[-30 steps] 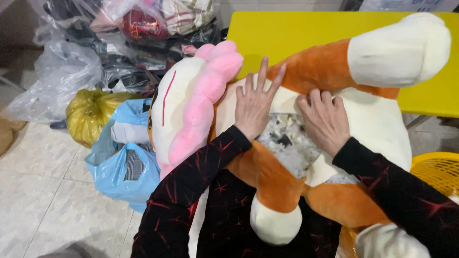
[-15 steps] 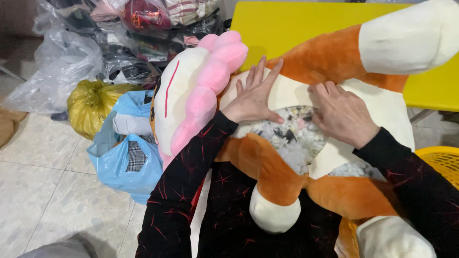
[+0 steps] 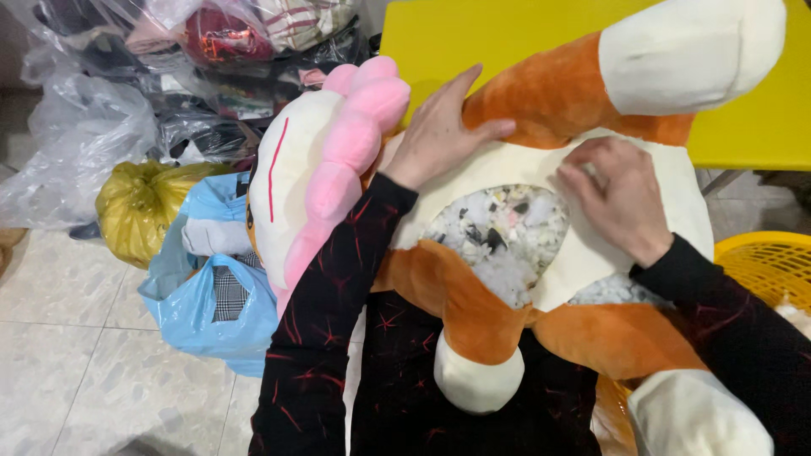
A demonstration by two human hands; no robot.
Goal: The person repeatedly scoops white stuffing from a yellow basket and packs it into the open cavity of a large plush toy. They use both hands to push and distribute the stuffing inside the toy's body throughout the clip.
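Large orange-and-cream plush toy point(image 3: 541, 110) lying across the lap, near the yellow table point(image 3: 507, 34) edge, open seam showing stuffing point(image 3: 498, 236) between the hands: left hand point(image 3: 439, 127) flat, fingers spread, right hand point(image 3: 621, 198) nearer, fingers curled pinching the cream fabric.

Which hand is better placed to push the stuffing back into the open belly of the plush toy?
Probably the right hand: it rests at the edge of the orange-and-cream plush toy's opening, beside the white stuffing. The left hand lies flat higher up.
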